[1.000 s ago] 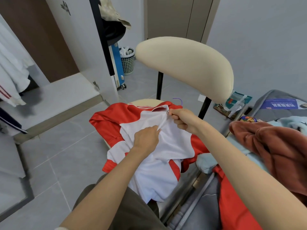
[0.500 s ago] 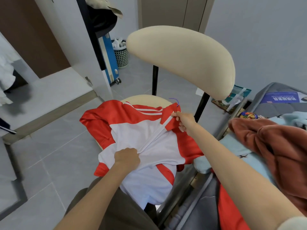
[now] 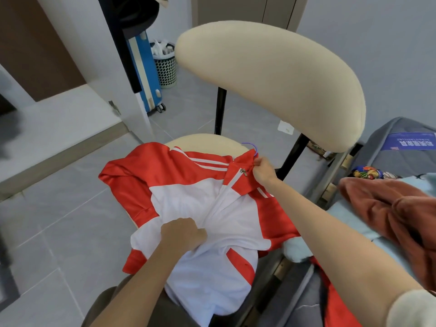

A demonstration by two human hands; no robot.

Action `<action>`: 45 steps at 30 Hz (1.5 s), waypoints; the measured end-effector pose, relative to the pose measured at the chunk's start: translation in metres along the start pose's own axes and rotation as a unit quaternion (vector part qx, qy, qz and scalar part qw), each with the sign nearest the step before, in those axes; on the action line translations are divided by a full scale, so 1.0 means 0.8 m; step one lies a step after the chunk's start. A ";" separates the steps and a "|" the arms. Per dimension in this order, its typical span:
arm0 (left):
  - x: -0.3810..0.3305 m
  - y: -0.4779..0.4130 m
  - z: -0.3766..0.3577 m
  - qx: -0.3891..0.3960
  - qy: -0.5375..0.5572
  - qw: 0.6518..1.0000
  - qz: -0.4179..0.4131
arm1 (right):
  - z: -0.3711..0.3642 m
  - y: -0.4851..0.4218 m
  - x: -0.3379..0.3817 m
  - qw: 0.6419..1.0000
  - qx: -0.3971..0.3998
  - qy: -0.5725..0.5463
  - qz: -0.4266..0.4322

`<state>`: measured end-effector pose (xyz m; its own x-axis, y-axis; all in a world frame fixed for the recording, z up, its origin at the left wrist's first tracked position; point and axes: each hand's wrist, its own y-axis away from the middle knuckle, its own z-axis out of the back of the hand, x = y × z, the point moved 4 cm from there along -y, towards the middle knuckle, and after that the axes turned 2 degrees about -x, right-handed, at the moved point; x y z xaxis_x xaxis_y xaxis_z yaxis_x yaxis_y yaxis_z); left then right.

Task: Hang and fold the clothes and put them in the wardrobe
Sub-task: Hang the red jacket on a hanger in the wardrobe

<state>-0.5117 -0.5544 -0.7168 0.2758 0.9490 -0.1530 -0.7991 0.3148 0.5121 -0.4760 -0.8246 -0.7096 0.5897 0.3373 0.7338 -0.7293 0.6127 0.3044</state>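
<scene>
A red and white zip jacket (image 3: 188, 201) lies spread on the seat of a beige chair (image 3: 271, 83), its lower part draped over my lap. My left hand (image 3: 182, 234) grips bunched white fabric at the jacket's middle, by the zip line. My right hand (image 3: 263, 169) pinches the red collar at the top of the zip, beside the zip pull (image 3: 243, 172). A thin purple hanger hook (image 3: 251, 146) sticks out past the collar; the hanger's body is hidden inside the jacket.
A rust-brown garment (image 3: 389, 213) and a pale blue one lie on the bed at the right, with a grey bag (image 3: 401, 142) behind. A blue suitcase (image 3: 144, 74) and a mesh basket (image 3: 165, 67) stand by the white wardrobe panel at the back left. Grey tiled floor lies to the left.
The zip has been drawn up to the collar: my right hand moved up and away to the collar, while my left hand slid down the jacket front and now holds the fabric lower.
</scene>
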 end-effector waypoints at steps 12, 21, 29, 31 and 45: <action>0.010 -0.032 -0.010 0.013 0.021 1.000 0.004 | -0.014 -0.016 -0.036 0.959 -0.051 0.278 -0.007; 0.013 0.003 0.008 0.010 0.062 0.998 0.015 | 0.013 0.046 0.023 0.961 -0.083 0.202 0.168; 0.008 0.061 0.155 -0.231 0.436 0.863 -0.114 | 0.070 0.164 0.215 0.909 -0.134 0.063 0.390; 0.021 0.093 0.209 -0.338 0.482 0.797 -0.138 | 0.076 0.198 0.263 0.899 -0.122 0.021 0.421; 0.196 0.261 0.385 -0.658 0.307 0.681 -0.100 | -0.001 0.365 0.483 0.851 0.016 -0.066 0.521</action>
<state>-0.4711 -0.3457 -0.3737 0.4960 0.5876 -0.6393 -0.6771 -0.1992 -0.7085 -0.4609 -0.5146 -0.3374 -0.4262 0.6010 0.6762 -0.8420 0.0097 -0.5393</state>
